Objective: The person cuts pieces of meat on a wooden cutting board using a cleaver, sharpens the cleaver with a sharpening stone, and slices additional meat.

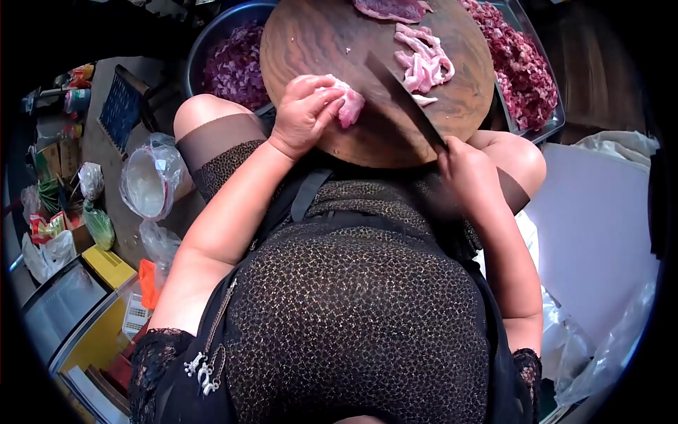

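Observation:
My left hand (305,112) is closed on a piece of raw meat (350,106) over the left part of a round wooden chopping board (311,35). In my right hand (466,168) is the handle of a cleaver (406,99), gripped at the board's near right edge. Its dark blade points up and left across the board, apart from the held meat. Strips of sliced meat (427,60) lie to the right of the blade. A larger slab of meat (392,8) sits at the far edge, partly out of view.
A metal basin (194,60) of chopped meat stands left of the board, and a metal tray (554,127) of chopped meat stands right. A bag-lined bucket (145,187) is on the floor at left. A pale flat surface (593,219) lies at right.

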`<state>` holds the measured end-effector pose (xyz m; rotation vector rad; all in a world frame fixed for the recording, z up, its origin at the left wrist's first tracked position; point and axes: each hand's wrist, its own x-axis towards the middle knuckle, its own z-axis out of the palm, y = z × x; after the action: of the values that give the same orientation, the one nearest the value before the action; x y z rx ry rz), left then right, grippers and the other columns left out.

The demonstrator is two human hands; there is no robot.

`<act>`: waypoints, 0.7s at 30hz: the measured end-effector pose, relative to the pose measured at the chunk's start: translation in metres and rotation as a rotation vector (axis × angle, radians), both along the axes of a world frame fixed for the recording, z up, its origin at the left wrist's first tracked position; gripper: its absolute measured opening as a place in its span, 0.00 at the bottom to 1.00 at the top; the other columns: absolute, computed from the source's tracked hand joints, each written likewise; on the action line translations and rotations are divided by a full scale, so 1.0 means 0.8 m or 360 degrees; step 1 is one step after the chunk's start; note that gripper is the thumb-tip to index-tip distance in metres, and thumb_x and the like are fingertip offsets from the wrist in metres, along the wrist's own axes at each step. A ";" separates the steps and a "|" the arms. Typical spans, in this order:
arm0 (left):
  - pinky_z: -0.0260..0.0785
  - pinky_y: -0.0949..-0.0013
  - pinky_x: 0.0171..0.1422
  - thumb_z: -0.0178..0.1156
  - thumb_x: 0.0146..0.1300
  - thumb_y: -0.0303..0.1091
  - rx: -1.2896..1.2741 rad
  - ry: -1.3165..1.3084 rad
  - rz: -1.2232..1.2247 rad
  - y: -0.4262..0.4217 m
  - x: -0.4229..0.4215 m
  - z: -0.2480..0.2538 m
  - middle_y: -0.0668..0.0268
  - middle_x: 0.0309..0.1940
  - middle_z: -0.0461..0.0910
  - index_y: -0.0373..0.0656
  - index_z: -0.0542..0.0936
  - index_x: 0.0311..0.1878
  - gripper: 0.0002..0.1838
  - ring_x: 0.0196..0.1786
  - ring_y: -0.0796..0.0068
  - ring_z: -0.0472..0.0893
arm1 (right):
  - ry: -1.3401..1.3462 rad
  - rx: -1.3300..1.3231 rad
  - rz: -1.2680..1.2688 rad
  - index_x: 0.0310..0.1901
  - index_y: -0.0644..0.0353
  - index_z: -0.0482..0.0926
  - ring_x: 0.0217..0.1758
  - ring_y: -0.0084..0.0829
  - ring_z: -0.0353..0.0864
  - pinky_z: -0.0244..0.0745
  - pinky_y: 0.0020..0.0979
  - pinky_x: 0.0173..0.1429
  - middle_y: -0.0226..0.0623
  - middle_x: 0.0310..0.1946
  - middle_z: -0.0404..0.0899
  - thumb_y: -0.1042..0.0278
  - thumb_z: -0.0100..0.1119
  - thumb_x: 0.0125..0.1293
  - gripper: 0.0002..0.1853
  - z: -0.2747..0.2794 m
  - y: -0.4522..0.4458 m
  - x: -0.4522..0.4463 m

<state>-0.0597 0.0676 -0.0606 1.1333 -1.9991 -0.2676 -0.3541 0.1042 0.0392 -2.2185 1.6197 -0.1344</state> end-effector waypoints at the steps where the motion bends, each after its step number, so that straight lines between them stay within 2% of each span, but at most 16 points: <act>1: 0.73 0.61 0.55 0.68 0.55 0.29 -0.0020 -0.0097 -0.0061 0.004 -0.001 0.001 0.60 0.44 0.82 0.40 0.84 0.43 0.11 0.47 0.59 0.81 | -0.0004 0.0013 -0.0007 0.36 0.63 0.75 0.33 0.52 0.83 0.77 0.48 0.38 0.52 0.27 0.81 0.62 0.50 0.71 0.12 -0.001 0.005 0.006; 3: 0.74 0.60 0.53 0.68 0.53 0.29 0.0155 -0.0232 -0.0134 0.010 -0.003 -0.004 0.62 0.43 0.81 0.43 0.84 0.40 0.10 0.45 0.57 0.81 | -0.0023 -0.0055 0.0169 0.35 0.62 0.75 0.32 0.49 0.83 0.78 0.47 0.36 0.49 0.27 0.81 0.63 0.50 0.71 0.11 0.001 0.007 0.025; 8: 0.75 0.59 0.55 0.68 0.52 0.30 0.0080 -0.0082 -0.0105 0.006 -0.007 -0.006 0.63 0.45 0.82 0.46 0.85 0.41 0.11 0.48 0.57 0.81 | 0.0194 0.0069 0.0349 0.33 0.64 0.74 0.30 0.49 0.85 0.80 0.47 0.34 0.50 0.26 0.81 0.70 0.49 0.67 0.08 -0.002 -0.006 0.051; 12: 0.75 0.57 0.55 0.68 0.51 0.30 0.0032 -0.0071 -0.0081 0.003 -0.010 -0.008 0.63 0.45 0.82 0.46 0.86 0.42 0.13 0.49 0.57 0.81 | 0.0325 0.0200 0.0372 0.33 0.64 0.74 0.30 0.48 0.85 0.80 0.46 0.33 0.50 0.26 0.82 0.71 0.50 0.65 0.06 0.008 -0.023 0.071; 14: 0.74 0.60 0.55 0.67 0.52 0.36 -0.0084 -0.0163 -0.0014 -0.001 -0.008 -0.020 0.66 0.42 0.82 0.50 0.85 0.45 0.15 0.48 0.62 0.80 | 0.0264 0.0270 0.0391 0.34 0.64 0.73 0.33 0.51 0.84 0.79 0.48 0.36 0.51 0.27 0.81 0.71 0.50 0.67 0.06 0.008 -0.038 0.086; 18: 0.74 0.59 0.54 0.67 0.52 0.35 0.0018 -0.0116 -0.0087 0.000 -0.005 -0.028 0.63 0.42 0.82 0.47 0.85 0.42 0.13 0.46 0.59 0.80 | 0.0127 0.0211 0.0462 0.34 0.65 0.75 0.32 0.51 0.84 0.79 0.48 0.36 0.51 0.26 0.82 0.73 0.51 0.63 0.05 -0.016 -0.082 0.147; 20: 0.74 0.59 0.53 0.67 0.51 0.35 0.0021 -0.0085 -0.0135 -0.003 -0.005 -0.024 0.63 0.42 0.82 0.47 0.85 0.41 0.12 0.45 0.58 0.80 | 0.0057 0.0039 0.0608 0.35 0.64 0.81 0.35 0.47 0.87 0.82 0.45 0.38 0.50 0.30 0.84 0.72 0.54 0.60 0.07 -0.022 -0.101 0.166; 21: 0.74 0.59 0.52 0.67 0.51 0.34 0.0037 -0.0044 -0.0184 -0.002 -0.005 -0.021 0.62 0.41 0.82 0.47 0.85 0.40 0.11 0.44 0.58 0.80 | 0.0048 0.0031 0.0611 0.35 0.64 0.81 0.35 0.47 0.87 0.82 0.45 0.38 0.50 0.30 0.84 0.72 0.54 0.60 0.07 -0.026 -0.103 0.163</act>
<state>-0.0639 0.0661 -0.0773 1.0426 -2.0939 -0.3371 -0.2233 0.0222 0.0186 -2.4769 1.1733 0.0214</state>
